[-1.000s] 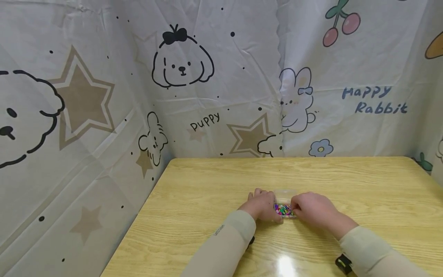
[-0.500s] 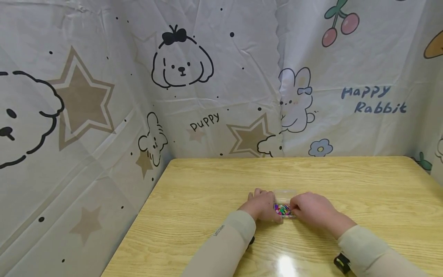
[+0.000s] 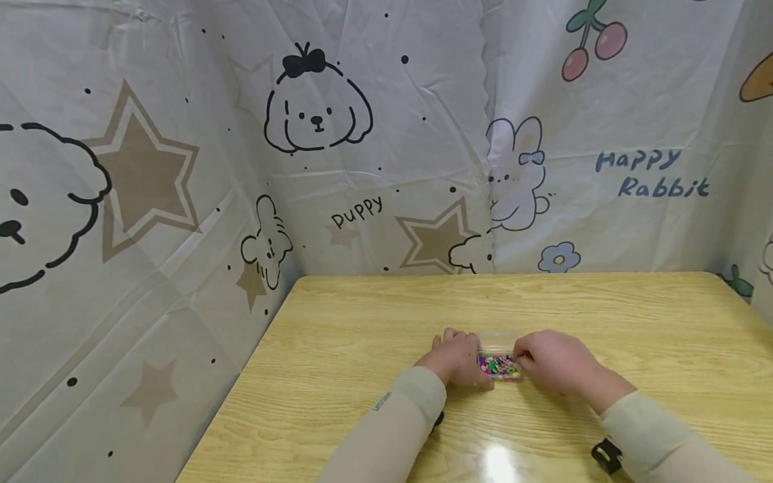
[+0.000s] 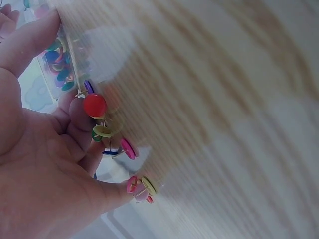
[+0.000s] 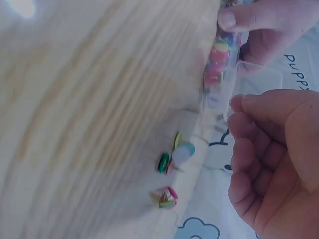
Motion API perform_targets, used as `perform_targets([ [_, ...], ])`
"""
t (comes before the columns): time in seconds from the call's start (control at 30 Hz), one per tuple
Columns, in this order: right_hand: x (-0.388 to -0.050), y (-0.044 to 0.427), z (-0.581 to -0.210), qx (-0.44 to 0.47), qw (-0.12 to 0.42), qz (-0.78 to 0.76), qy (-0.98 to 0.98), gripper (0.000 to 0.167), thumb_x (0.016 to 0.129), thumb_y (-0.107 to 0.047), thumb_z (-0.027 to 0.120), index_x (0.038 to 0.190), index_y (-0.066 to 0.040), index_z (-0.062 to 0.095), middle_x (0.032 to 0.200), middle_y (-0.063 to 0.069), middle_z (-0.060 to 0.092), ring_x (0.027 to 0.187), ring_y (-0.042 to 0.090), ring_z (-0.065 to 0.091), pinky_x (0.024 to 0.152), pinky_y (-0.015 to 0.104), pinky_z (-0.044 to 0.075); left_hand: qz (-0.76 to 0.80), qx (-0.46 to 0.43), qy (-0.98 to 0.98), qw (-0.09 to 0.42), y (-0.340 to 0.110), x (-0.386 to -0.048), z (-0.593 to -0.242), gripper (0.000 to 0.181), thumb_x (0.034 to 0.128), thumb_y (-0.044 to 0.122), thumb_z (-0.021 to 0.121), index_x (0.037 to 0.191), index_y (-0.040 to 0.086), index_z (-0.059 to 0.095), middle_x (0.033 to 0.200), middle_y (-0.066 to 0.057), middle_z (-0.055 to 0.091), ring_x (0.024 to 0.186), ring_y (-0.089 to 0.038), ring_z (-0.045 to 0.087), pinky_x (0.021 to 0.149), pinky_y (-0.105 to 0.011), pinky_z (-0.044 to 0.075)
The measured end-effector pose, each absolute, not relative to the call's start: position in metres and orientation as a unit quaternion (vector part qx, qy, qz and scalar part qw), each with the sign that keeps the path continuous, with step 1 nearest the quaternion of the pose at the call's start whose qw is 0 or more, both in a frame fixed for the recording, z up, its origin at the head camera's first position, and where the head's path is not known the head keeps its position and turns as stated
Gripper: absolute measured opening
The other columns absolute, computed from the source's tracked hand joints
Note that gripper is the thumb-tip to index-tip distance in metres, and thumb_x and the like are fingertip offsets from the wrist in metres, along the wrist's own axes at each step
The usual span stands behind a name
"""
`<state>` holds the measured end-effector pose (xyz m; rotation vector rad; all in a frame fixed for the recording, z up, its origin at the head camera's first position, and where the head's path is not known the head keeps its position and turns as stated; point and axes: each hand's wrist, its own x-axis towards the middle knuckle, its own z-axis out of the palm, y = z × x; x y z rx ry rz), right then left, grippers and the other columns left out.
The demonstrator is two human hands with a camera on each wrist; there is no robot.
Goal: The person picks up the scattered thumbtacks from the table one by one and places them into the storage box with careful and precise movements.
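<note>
A small clear plastic box (image 3: 506, 379) full of colourful thumbtacks (image 3: 496, 365) stands on the table, its transparent lid (image 3: 498, 340) raised at the back. My left hand (image 3: 457, 357) grips its left end, thumb at the front corner and fingers behind. Loose thumbtacks (image 4: 94, 105) with coloured heads lie beside those fingers in the left wrist view. At the box's right end is my right hand (image 3: 555, 359), fingers curled, thumb tip against the index finger; whether something small is pinched there is hidden. More loose thumbtacks (image 5: 163, 163) lie near it in the right wrist view.
The wood-grain table (image 3: 350, 315) extends around both hands. Behind and to the left hangs a white curtain (image 3: 362, 168) printed with puppies, stars and a rabbit. Each wrist wears a small black device (image 3: 606, 456) under a pale sleeve (image 3: 646, 426).
My right hand has drawn back slightly to the right from over the thumbtacks, uncovering more of the box's right side. The left hand and the box stay where they were.
</note>
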<state>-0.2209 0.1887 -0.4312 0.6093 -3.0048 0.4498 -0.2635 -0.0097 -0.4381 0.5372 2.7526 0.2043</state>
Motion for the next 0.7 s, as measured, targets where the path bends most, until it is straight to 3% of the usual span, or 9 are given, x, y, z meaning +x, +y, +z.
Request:
perform_targets([
  [0.43,-0.217,0.214,-0.429,0.183,0.002,0.143,-0.973,0.004,0.094,-0.014,0.070,0.092,-0.017,0.073,0.086,-0.010,0.065,0.070,0.007,0.053,0.066,0.037,0.051,0.078,0.193,0.964,0.164,-0.010,-0.263,-0.438,0.056,0.0769,0.056,0.083,0.116,0.024,0.059,0.128,0.006,0.058,0.139,-0.021,0.034,0.119,-0.049,0.020],
  [0.7,-0.217,0.221,-0.432,0.173,-0.009,0.132,-0.976,0.007,0.092,-0.012,0.070,0.088,-0.017,0.071,0.082,-0.009,0.064,0.068,0.009,0.051,0.063,0.036,0.049,0.079,0.186,0.965,0.165,-0.010,-0.262,-0.437,0.061,0.0762,0.055,0.084,0.122,0.023,0.059,0.132,0.006,0.056,0.140,-0.020,0.032,0.119,-0.048,0.019],
])
